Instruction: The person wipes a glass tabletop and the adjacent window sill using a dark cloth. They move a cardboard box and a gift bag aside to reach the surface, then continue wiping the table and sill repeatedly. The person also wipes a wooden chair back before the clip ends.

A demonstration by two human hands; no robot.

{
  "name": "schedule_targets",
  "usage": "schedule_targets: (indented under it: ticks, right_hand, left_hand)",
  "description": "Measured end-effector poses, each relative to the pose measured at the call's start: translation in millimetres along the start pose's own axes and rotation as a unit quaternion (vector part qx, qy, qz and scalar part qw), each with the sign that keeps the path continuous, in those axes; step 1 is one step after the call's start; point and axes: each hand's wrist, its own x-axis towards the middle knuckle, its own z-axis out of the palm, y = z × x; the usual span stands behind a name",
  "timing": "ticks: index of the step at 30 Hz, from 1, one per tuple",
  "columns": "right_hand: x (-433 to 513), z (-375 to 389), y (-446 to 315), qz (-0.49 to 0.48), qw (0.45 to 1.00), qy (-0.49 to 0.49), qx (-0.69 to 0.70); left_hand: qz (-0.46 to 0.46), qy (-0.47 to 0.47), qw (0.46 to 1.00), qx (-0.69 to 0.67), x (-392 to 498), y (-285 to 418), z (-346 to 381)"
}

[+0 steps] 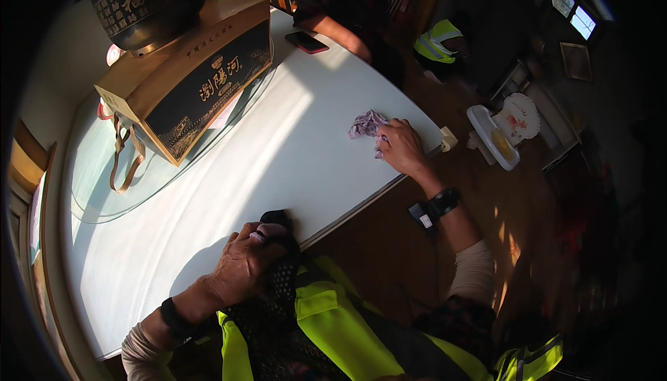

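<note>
My right hand [400, 146] rests on the white tabletop [297, 157] close to its right edge. Its fingers are closed on a crumpled purple cloth [366, 123], part of which spreads out beyond the fingertips. At the near edge of the table, my left hand [242, 265] is curled around a dark bundle [279, 224] with a paler pinkish part. What this bundle is cannot be made out, and black dotted fabric [284, 277] hangs just below it. Dark bands circle both wrists.
A carton with a rope handle [208, 84] stands on a glass turntable [99, 193], beneath a dark pot [148, 6]. A smartphone [307, 42] lies by a seated person's forearm [338, 34]. A cream corner guard [448, 140] caps the table corner; a child's high chair [495, 136] stands beyond.
</note>
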Motion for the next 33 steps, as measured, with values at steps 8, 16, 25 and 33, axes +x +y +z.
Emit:
schedule_targets:
  ticks: [8, 16, 25, 33]
  right_hand:
    - [100.6, -4.0, -72.3, -0.110, 0.958, 0.120, 0.236]
    - [47.5, -8.6, -154.0, -0.248, 0.923, 0.120, 0.268]
    - [-90.5, 25.0, -240.0, -0.412, 0.848, 0.016, 0.333]
    - [-95.1, 59.2, -220.9, -0.516, 0.824, 0.083, 0.216]
  left_hand:
    - [0.011, 0.007, 1.000, -0.020, -0.5, -4.2, 1.0]
    - [0.030, -0.020, 0.998, -0.042, 2.7, -8.7, -11.1]
    - [-0.181, 0.151, 0.920, -0.314, -60.2, -38.5, -48.1]
    - [-0.349, 0.284, 0.879, -0.156, -193.9, -75.2, -40.9]
